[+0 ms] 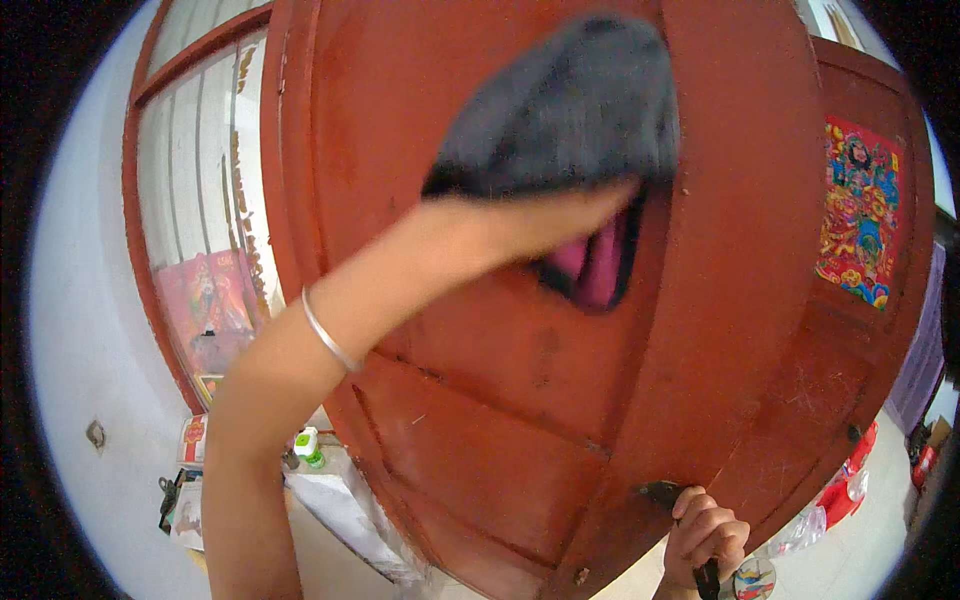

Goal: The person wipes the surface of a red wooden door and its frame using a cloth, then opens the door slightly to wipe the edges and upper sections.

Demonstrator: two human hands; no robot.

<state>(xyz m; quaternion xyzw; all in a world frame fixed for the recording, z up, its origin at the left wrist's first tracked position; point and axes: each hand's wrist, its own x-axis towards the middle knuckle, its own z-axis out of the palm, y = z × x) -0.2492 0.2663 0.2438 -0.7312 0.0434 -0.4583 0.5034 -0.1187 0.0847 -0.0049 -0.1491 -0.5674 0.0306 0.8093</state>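
Note:
From the left, my left arm with a silver bangle reaches up across a red painted door [480,420]. A dark grey cloth article [570,112] with a pink inside covers my left hand, so its fingers are hidden. Both are blurred and in front of the upper door. Low on the right, my right hand [709,532] has its fingers curled around a black object [706,579]. A dark piece [660,491] shows beyond those fingers against the door; I cannot tell whether it belongs to the object or to the door.
To the left is a red-framed window [187,172] beside a white wall [90,322]. A green-and-white bottle [308,448] stands on a ledge [330,487]. Boxes [193,439] are near it. The right door leaf bears a colourful poster [862,214]; plastic bags [836,502] lie below.

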